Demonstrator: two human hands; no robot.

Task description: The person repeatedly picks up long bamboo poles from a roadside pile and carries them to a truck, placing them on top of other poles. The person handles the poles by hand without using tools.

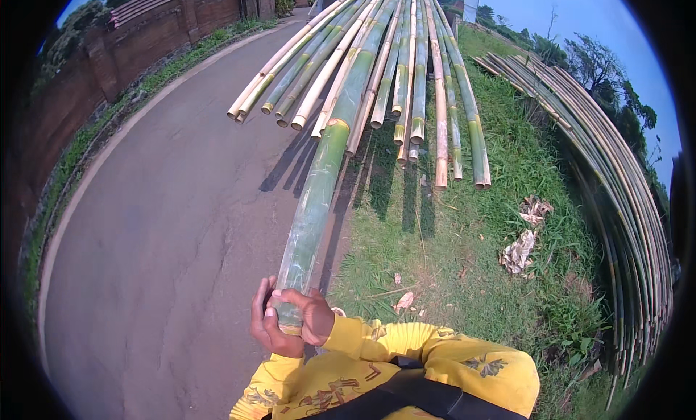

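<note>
A brick wall [138, 35] lines the upper left of the frame above a curving paved road [167, 224], while at bottom centre the left hand [267, 326] and right hand [310, 315], pressed together, clamp the near end of a long green bamboo pole [319, 180]. The pole runs up the middle into a raised stack of bamboo poles [391, 64]. Grass [471, 239], scraps of dry paper [523, 239] and a curved pile of thin bamboo strips [616, 188] fill the right.

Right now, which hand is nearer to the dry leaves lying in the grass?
Right. The right hand wraps the near end of the bamboo pole on the side toward the dry leaves; the left hand holds the pole's far side.
</note>
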